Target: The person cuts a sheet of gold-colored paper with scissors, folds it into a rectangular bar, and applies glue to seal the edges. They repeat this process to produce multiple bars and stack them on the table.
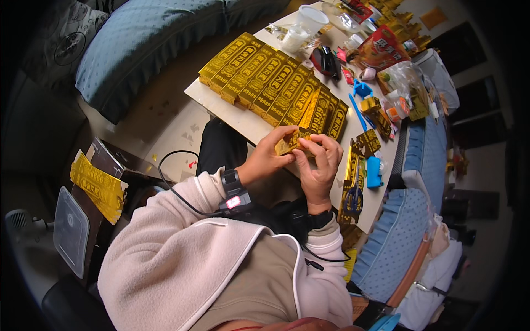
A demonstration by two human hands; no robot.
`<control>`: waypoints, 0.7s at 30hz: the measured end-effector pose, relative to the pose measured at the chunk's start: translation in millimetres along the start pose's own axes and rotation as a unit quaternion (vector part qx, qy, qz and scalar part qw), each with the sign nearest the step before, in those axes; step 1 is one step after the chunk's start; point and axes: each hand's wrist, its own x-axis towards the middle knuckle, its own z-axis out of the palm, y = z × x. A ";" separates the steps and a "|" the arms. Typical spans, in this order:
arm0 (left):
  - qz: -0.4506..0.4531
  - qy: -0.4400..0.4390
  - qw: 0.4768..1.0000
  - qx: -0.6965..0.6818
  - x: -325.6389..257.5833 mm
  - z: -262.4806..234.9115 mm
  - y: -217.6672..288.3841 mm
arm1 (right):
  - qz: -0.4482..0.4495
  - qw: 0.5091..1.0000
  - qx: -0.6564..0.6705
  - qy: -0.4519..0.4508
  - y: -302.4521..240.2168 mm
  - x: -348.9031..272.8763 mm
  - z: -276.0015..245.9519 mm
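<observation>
Both hands meet in front of me at the near edge of the table, around the end of a gold cardboard box (pixel 288 144) with dark printing. My left hand (pixel 269 157) is closed on the box's left side, thumb and fingers on the card. From the right, my right hand (pixel 320 168) pinches the box's near end with thumb and fingertips. Its far part lies among other boxes, so I cannot tell exactly where it ends. Just beyond is a row of similar gold boxes (pixel 259 77), packed side by side.
Right of my hands lie dark-handled scissors (pixel 353 199), a blue block-shaped thing (pixel 374 172) and flat gold card pieces. A red bag (pixel 381 48), plastic cups (pixel 312 19) and clutter cover the far table (pixel 345 171). Gold sheets (pixel 98 185) lie at left; blue cushioned seats (pixel 395 237) flank the table.
</observation>
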 end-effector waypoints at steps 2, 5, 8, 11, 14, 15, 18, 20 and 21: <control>0.005 -0.009 1.000 -0.002 1.1 -1.3 -0.2 | -0.002 1.000 -0.007 -0.005 -1.0 -0.1 0.7; 0.027 -0.052 0.998 0.003 5.1 -7.1 5.6 | 0.027 0.999 0.016 -0.014 -2.9 -2.4 -2.5; 0.024 -0.129 0.991 -0.006 7.2 -13.6 19.2 | 0.059 0.994 0.092 -0.007 0.1 -7.3 -10.8; -0.001 -0.177 0.984 -0.020 5.3 -14.5 32.3 | 0.187 0.958 0.214 -0.045 1.7 -25.2 -23.0; -0.057 -0.221 0.973 -0.016 2.2 -18.3 40.6 | 0.260 0.898 0.354 -0.002 4.9 -45.4 -31.6; -0.081 -0.225 0.971 -0.014 1.7 -19.8 42.1 | 0.266 0.888 0.375 0.009 6.5 -51.8 -37.0; -0.120 -0.273 0.943 0.147 1.6 -33.7 47.0 | 0.288 0.881 0.373 -0.036 11.6 -68.3 -55.5; -0.034 -0.291 0.942 0.162 1.9 -36.1 47.6 | 0.316 0.876 0.352 -0.092 9.8 -80.4 -66.9; -0.011 -0.307 0.933 0.187 2.7 -37.5 47.8 | 0.339 0.877 0.320 -0.117 8.1 -85.6 -69.8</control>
